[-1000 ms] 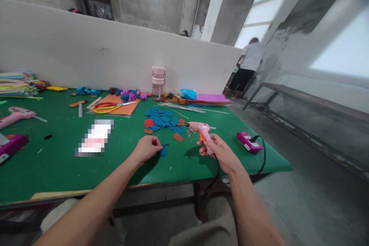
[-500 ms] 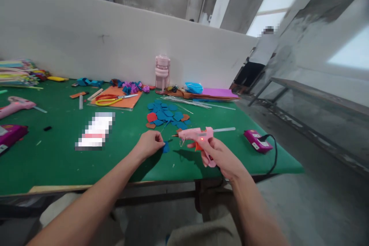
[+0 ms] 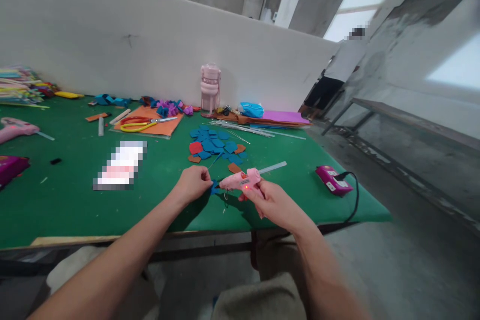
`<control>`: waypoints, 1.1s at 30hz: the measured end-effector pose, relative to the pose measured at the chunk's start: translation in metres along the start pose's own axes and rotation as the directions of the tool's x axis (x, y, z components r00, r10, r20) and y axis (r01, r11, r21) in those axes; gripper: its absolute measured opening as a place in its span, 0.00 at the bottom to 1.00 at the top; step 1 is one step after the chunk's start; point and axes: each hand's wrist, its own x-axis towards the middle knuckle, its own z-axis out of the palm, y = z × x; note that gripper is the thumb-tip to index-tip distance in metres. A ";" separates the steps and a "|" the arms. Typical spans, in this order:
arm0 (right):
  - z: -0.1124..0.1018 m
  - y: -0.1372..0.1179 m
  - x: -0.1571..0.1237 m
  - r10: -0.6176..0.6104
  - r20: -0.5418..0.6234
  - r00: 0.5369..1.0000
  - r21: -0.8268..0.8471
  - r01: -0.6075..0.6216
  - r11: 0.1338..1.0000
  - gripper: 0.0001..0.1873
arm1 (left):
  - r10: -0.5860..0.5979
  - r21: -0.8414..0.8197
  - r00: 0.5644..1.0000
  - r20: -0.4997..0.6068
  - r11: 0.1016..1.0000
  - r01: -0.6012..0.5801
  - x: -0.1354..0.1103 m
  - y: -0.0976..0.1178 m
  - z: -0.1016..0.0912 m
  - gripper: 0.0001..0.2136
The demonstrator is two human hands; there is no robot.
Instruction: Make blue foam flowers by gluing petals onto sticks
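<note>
The glue gun bears an illegible label. Right hand grips it, pointing left; left hand pinches a blue piece.

The glue gun is smooth pink plastic, its glue stick translucent and slick-looking. The blue pieces are matt, felt or foam, hard to tell which. The green surface is smooth with a faint sheen. The scissors pair shiny metal blades with plastic handles. The bottle is translucent plastic, the power box glossy plastic, the wall rough concrete.
</note>
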 end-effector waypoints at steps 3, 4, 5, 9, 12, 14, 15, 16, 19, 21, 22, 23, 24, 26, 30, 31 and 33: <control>0.003 0.000 0.001 -0.072 -0.040 0.997 -0.085 0.068 0.994 0.13 | -0.004 0.013 1.000 -0.001 1.000 0.004 0.000 0.001 0.000 0.04; 0.004 0.000 0.002 -0.087 -0.041 0.995 -0.112 0.082 0.990 0.13 | -0.003 0.014 1.000 -0.003 1.000 0.003 0.000 0.001 0.000 0.04; 0.005 0.001 0.002 -0.100 -0.036 0.994 -0.137 0.094 0.986 0.13 | 0.001 0.014 1.000 -0.005 1.000 -0.001 0.000 0.001 0.000 0.04; 0.009 0.001 0.004 -0.129 -0.020 0.991 -0.185 0.123 0.975 0.14 | 0.018 0.010 1.000 -0.006 1.000 -0.018 0.000 -0.001 0.001 0.04; 0.010 0.002 0.005 -0.142 -0.017 0.990 -0.206 0.135 0.969 0.14 | 0.024 0.012 1.000 -0.011 1.000 -0.024 0.000 -0.001 0.001 0.04; 0.011 0.002 0.006 -0.147 -0.018 0.989 -0.220 0.140 0.966 0.13 | 0.027 0.013 1.000 -0.016 1.000 -0.026 0.000 -0.001 0.001 0.04; 0.011 0.002 0.006 -0.147 -0.021 0.989 -0.221 0.139 0.965 0.13 | 0.027 0.012 0.999 -0.018 1.000 -0.027 0.000 -0.001 0.001 0.04; 0.012 0.003 0.006 -0.146 -0.023 0.989 -0.220 0.138 0.966 0.13 | 0.027 0.011 0.999 -0.019 1.000 -0.026 -0.001 -0.001 0.001 0.04; 0.012 0.003 0.006 -0.141 -0.020 0.990 -0.209 0.133 0.969 0.13 | 0.023 0.011 1.000 -0.013 1.000 -0.023 0.000 -0.001 0.001 0.04; 0.012 0.003 0.006 -0.140 -0.022 0.990 -0.207 0.133 0.969 0.14 | 0.023 0.011 1.000 -0.007 1.000 -0.023 0.000 -0.001 0.001 0.04; 0.012 0.003 0.006 -0.141 -0.023 0.990 -0.209 0.133 0.969 0.14 | 0.023 0.012 1.000 -0.006 1.000 -0.023 0.000 -0.001 0.001 0.03; 0.012 0.004 0.006 -0.142 -0.021 0.990 -0.212 0.134 0.968 0.14 | 0.023 0.011 1.000 -0.005 1.000 -0.023 0.000 -0.001 0.001 0.03; 0.012 0.004 0.006 -0.145 -0.021 0.989 -0.214 0.137 0.967 0.14 | 0.022 0.011 1.000 -0.004 1.000 -0.022 0.000 -0.001 0.001 0.03; 0.013 0.004 0.006 -0.151 -0.025 0.988 -0.217 0.142 0.966 0.14 | 0.017 0.012 1.000 -0.004 1.000 -0.017 0.000 0.000 0.001 0.04; 0.013 0.003 0.006 -0.152 -0.028 0.988 -0.226 0.142 0.964 0.14 | 0.015 0.010 1.000 -0.004 1.000 -0.015 -0.001 0.000 0.001 0.04; 0.013 0.003 0.006 -0.152 -0.025 0.988 -0.226 0.142 0.964 0.14 | 0.020 0.010 1.000 -0.005 1.000 -0.019 -0.001 0.000 0.001 0.04; 0.013 0.003 0.005 -0.151 -0.023 0.988 -0.225 0.142 0.964 0.14 | 0.026 0.008 1.000 -0.005 1.000 -0.026 -0.001 0.000 0.001 0.04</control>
